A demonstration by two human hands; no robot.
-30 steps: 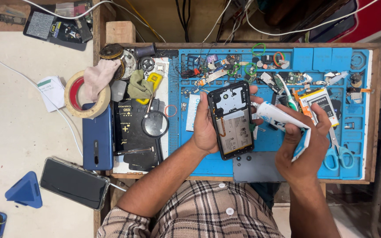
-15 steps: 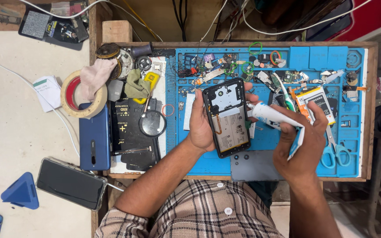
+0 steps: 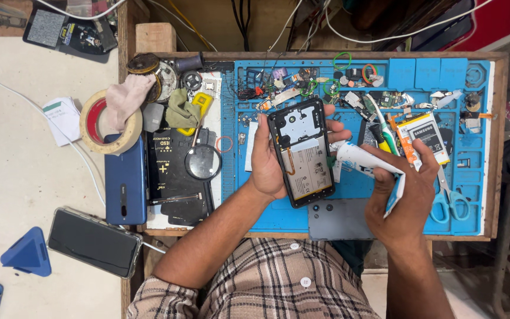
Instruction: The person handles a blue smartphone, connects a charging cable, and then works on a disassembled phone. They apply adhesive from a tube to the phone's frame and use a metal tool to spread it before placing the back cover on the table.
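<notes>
My left hand [image 3: 267,160] grips an opened black phone [image 3: 302,152] with its back cover off, inner boards and a pale battery showing. It is held above the blue work mat [image 3: 349,218]. My right hand [image 3: 401,198] squeezes a white glue tube [image 3: 364,160] whose nozzle points left and meets the phone's right edge. A grey back cover [image 3: 339,218] lies flat on the mat just below the phone.
A loose battery [image 3: 427,134], scissors [image 3: 444,198], screws and small parts fill the mat's top and right. Left of the mat are a magnifying glass [image 3: 202,160], a blue phone [image 3: 125,180], a tape roll [image 3: 106,123], a black phone [image 3: 94,242] and a blue triangular pick [image 3: 28,254].
The tube's nozzle has moved a little down along the phone's right edge. The phone stays in my left hand, barely shifted.
</notes>
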